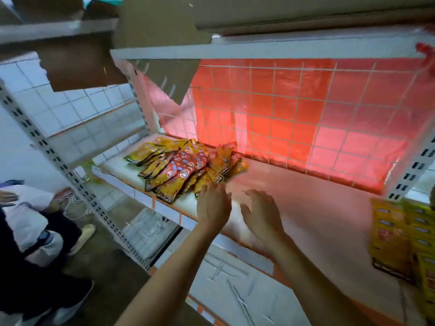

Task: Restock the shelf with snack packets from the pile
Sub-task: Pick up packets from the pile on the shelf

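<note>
The person's left hand [213, 205] and right hand [261, 212] reach forward side by side over the front of the shelf [306, 196], both released, fingers spread and loosely bent, grasping nothing. The snack packets [186, 168] lie in a loose, overlapping heap of red and yellow on the left part of the shelf board, just beyond the left hand; its fingertips are at the heap's near edge (motion blur hides whether they touch). The right hand hovers over bare board just beside the heap. At the far right edge sits a stack of yellow packets [397, 236], well apart from both hands. Behind the shelf stands a white wire grid [306, 114] with red plastic sheeting [353, 147] glowing through it. A torn cardboard flap [77, 69] hangs above on the left, and another person [26, 222] is low at the left edge.
</note>
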Demonstrator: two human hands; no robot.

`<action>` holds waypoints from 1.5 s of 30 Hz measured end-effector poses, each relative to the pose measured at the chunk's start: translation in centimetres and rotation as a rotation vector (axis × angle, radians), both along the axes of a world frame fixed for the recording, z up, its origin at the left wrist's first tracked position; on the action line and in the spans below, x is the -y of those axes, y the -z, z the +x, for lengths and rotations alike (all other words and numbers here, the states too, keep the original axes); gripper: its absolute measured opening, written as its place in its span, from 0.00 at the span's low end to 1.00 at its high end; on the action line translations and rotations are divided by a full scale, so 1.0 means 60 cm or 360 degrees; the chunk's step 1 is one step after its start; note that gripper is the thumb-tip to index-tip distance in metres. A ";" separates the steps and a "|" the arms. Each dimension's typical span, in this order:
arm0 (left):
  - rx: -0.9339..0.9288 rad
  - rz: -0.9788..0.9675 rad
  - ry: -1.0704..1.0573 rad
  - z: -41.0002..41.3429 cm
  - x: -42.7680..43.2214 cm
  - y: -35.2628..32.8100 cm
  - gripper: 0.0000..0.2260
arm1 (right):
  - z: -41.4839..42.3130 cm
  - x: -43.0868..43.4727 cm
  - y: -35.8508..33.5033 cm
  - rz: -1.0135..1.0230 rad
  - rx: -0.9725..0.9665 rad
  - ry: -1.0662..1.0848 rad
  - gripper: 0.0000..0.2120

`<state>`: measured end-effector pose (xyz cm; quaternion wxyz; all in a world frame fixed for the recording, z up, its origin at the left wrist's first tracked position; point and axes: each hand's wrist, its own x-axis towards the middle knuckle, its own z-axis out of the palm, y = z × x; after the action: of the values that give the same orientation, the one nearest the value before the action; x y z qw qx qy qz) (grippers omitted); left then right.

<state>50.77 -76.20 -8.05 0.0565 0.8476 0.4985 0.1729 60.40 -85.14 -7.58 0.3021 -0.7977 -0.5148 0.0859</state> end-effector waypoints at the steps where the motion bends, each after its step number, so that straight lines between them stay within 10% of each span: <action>1: -0.0008 0.0023 -0.0047 -0.016 -0.017 0.001 0.14 | -0.011 -0.016 -0.003 0.0000 -0.0025 -0.0023 0.19; 12: 0.0225 -0.0021 -0.0366 -0.151 -0.172 -0.006 0.19 | -0.114 -0.199 -0.015 0.0026 -0.0271 -0.0146 0.09; 30: 0.0275 -0.0046 -0.0249 -0.188 -0.252 0.030 0.13 | -0.147 -0.313 0.024 -0.0208 -0.0344 0.0099 0.21; 45: 0.0622 0.0006 -0.0014 -0.092 -0.196 0.011 0.25 | -0.075 -0.233 -0.002 0.0431 -0.1011 0.0338 0.03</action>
<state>45.27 -64.43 -8.69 0.1497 0.7959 0.4813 0.3353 55.89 -71.16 -7.46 0.5573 -0.7329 -0.3163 0.2286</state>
